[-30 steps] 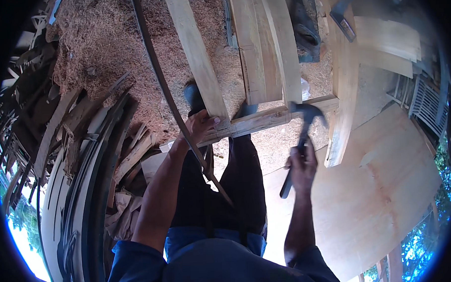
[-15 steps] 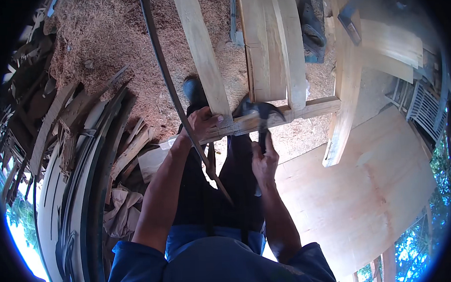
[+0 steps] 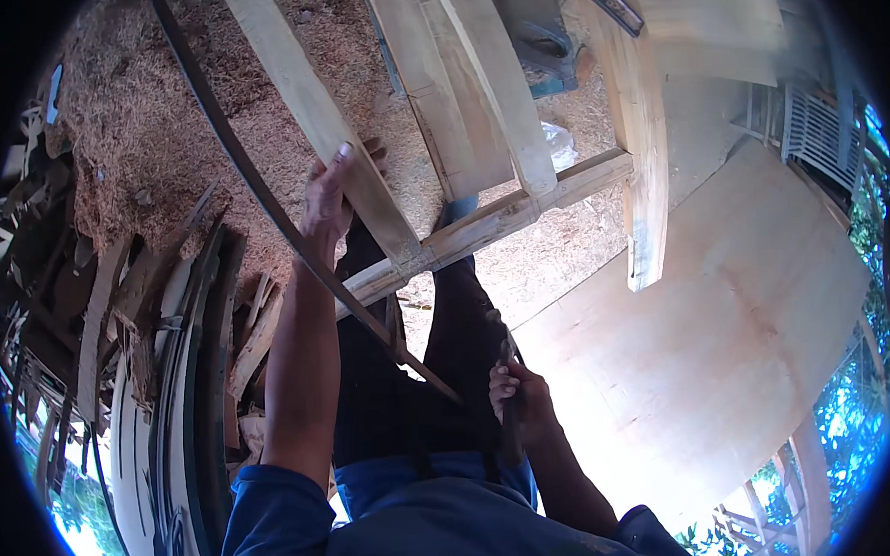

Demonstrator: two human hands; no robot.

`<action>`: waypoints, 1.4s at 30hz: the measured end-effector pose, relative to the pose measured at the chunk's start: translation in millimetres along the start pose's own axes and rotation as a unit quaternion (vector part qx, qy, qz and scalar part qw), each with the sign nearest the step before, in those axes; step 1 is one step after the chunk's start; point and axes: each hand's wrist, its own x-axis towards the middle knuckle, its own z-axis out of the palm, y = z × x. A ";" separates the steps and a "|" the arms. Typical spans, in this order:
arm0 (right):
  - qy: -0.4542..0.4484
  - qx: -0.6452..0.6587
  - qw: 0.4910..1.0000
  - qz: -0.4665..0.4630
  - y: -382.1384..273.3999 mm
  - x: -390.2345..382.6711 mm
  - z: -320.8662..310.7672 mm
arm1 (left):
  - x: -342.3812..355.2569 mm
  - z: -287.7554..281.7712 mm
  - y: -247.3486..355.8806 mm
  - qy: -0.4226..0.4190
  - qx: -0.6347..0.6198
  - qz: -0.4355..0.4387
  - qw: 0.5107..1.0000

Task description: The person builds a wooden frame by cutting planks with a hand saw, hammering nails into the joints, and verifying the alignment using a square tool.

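My left hand (image 3: 327, 199) grips a pale wooden slat (image 3: 301, 97), its thumb on top and fingertips showing past the far edge. The slat's near end meets a wooden crossbar (image 3: 482, 228) that runs slantwise over my legs. Lower down, near my right thigh, my right hand (image 3: 524, 398) is closed round the handle of a hammer (image 3: 511, 428). The hammer's head is hard to make out against my dark trousers. Right of the slat, a curved wooden slat (image 3: 502, 100) and a wider board (image 3: 459, 130) reach to the crossbar.
A dark curved strip (image 3: 235, 148) crosses over my left forearm toward my lap. Scrap wood (image 3: 103, 319) is heaped at the left. Sawdust (image 3: 166, 141) covers the ground ahead. A plywood sheet (image 3: 702, 338) lies at the right, beside a thick wooden beam (image 3: 645, 173) bearing a dark phone-like object (image 3: 614, 5).
My left hand has moved from the crossbar joint up along the slat and now wraps it. My right hand has drawn the hammer back toward my body. The view has shifted.
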 end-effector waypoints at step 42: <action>0.040 0.303 0.938 -0.163 132.7 47.4 -129.6 | -41.8 21.3 91.7 0.240 0.213 0.102 0.942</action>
